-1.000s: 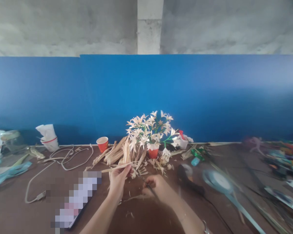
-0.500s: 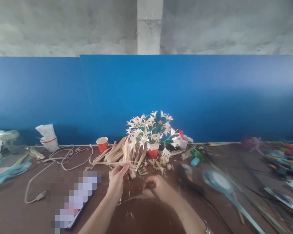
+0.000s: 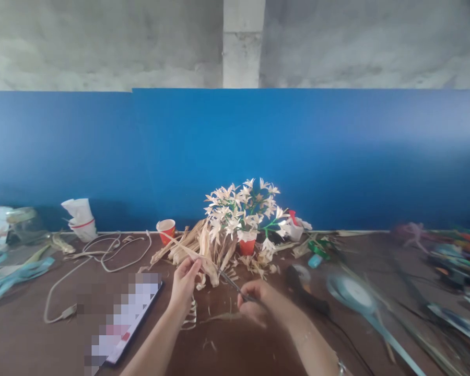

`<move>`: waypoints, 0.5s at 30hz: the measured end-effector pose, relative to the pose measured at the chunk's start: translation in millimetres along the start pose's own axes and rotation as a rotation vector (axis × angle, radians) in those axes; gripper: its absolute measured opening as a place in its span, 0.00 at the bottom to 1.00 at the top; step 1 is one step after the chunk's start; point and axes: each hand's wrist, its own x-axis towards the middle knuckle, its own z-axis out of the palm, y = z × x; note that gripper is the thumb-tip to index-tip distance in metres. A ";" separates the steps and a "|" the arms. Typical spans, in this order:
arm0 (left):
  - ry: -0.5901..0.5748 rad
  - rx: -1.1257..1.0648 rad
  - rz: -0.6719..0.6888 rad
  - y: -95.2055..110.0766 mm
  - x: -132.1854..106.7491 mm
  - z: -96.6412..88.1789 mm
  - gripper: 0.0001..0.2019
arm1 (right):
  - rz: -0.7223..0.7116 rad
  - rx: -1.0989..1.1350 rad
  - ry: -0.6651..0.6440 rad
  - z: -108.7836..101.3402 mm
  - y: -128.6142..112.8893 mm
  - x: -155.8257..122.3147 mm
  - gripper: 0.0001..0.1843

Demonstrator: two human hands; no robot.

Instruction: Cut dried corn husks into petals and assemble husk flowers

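Barely visible scissors (image 3: pixel 232 282) in right hand (image 3: pixel 258 305)

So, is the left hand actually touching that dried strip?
Touching. The head view shows the left hand pinching the dried strip, which runs up-left from the grip. The right hand grips scissors.

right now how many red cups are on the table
2. One red cup stands alone by the wall, left of the husk pile; the other holds the paper flowers. A red bit right of the flowers may be a third, partly hidden.
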 end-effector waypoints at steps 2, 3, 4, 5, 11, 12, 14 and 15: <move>-0.037 0.015 0.007 -1.1 1.4 -1.3 0.16 | 0.025 -0.022 0.028 1.7 -3.0 -1.1 0.08; -0.063 0.028 0.013 -1.4 1.6 -1.6 0.16 | 0.038 -0.038 0.040 2.8 -4.3 -1.4 0.07; -0.088 0.041 0.020 -1.4 1.4 -1.7 0.15 | 0.050 -0.053 0.047 3.7 -5.1 -1.5 0.07; -0.108 0.052 0.026 -1.1 0.9 -1.5 0.15 | 0.062 -0.066 0.048 4.3 -5.3 -1.3 0.07; -0.142 0.062 -0.016 3.5 -7.5 4.6 0.13 | 0.078 -0.098 0.053 4.2 -2.4 -0.1 0.08; -0.146 0.052 -0.032 4.3 -9.3 5.9 0.13 | 0.075 -0.101 0.056 4.5 -2.8 -0.4 0.08; -0.166 0.030 -0.065 5.5 -12.5 8.4 0.13 | 0.075 -0.108 0.067 5.5 -3.9 -1.2 0.07; -0.177 0.017 -0.079 5.9 -13.9 9.4 0.13 | 0.078 -0.113 0.070 5.9 -4.1 -1.3 0.07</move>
